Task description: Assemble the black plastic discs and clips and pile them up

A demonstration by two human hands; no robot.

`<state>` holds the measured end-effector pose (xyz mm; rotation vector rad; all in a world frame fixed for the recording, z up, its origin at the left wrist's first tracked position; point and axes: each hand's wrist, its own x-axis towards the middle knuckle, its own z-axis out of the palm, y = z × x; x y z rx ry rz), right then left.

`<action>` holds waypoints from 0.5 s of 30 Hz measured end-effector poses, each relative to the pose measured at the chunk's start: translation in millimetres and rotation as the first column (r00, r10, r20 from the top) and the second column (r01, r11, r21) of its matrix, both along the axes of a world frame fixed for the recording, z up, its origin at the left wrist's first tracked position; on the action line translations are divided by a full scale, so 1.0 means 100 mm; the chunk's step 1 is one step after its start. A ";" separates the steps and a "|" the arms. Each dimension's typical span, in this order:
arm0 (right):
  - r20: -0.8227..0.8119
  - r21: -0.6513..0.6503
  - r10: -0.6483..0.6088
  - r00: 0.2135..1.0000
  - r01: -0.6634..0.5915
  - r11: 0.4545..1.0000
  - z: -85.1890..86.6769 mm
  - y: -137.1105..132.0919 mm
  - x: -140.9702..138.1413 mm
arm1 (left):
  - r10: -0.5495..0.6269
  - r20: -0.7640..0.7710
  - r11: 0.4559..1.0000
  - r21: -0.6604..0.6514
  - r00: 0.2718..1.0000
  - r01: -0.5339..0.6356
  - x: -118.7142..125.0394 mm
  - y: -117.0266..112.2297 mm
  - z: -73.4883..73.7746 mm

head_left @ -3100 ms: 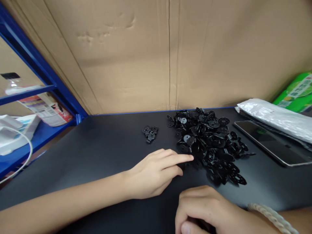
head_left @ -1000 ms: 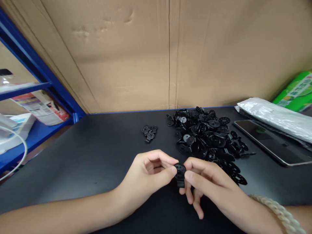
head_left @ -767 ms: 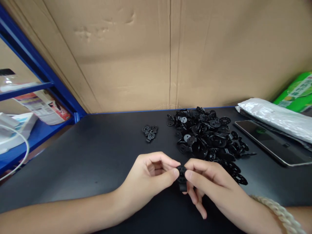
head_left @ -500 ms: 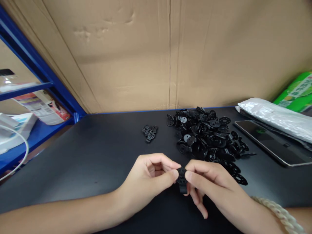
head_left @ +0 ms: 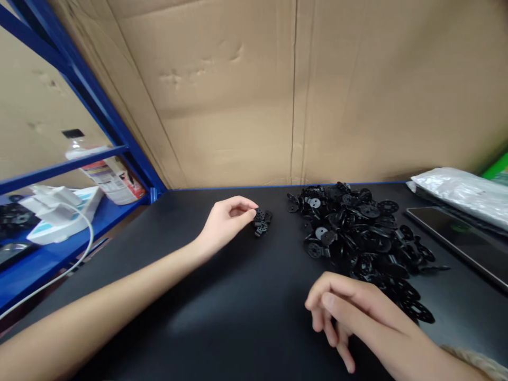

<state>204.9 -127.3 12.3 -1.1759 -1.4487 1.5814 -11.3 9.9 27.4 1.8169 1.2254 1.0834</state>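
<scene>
My left hand [head_left: 226, 222] reaches out over the black table [head_left: 166, 275] to a small cluster of black plastic pieces [head_left: 262, 222]. Its thumb and forefinger pinch a black piece at the cluster's left edge. My right hand [head_left: 349, 312] hangs low over the table near me, fingers loosely curled and holding nothing. Just beyond it, to the right, lies a large heap of black perforated discs and clips [head_left: 357, 233]. A braided band [head_left: 476, 362] is on my right wrist.
A cardboard wall [head_left: 293, 90] closes the table's back. A dark tablet [head_left: 460, 235], a silvery bag [head_left: 464, 190] and a green packet [head_left: 498, 166] lie at the right. Left, a blue shelf frame [head_left: 99, 153] holds a white device with a cable [head_left: 55, 209].
Both hands were pinching one black piece together near me. My left hand has since carried it away to the small cluster, my right hand has let go, and the view has swung left.
</scene>
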 end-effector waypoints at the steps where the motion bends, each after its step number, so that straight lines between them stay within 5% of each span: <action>1: 0.011 -0.001 0.009 1.000 -0.009 1.000 0.00 0.00 0.00 | 0.013 -0.025 1.000 0.000 1.000 -0.013 -0.05 0.10 -0.02; 5: 0.084 0.003 0.043 0.996 -0.044 0.999 -0.02 -0.01 0.00 | 0.068 -0.100 0.996 0.071 0.993 -0.061 -0.15 0.24 -0.12; 9: 0.193 0.149 0.075 0.978 -0.105 0.983 0.02 -0.05 0.01 | 0.086 -0.136 0.974 0.220 0.987 -0.054 -0.04 0.02 -0.12; 12: 0.280 0.248 0.110 0.954 -0.183 0.951 0.08 -0.08 0.02 | -0.115 -0.241 0.934 0.303 0.964 0.188 0.14 -0.27 -0.09; 15: 0.355 0.254 0.192 0.915 -0.293 0.922 0.09 -0.10 0.02 | -0.423 -0.463 0.748 0.306 0.778 0.589 0.29 -0.52 -0.09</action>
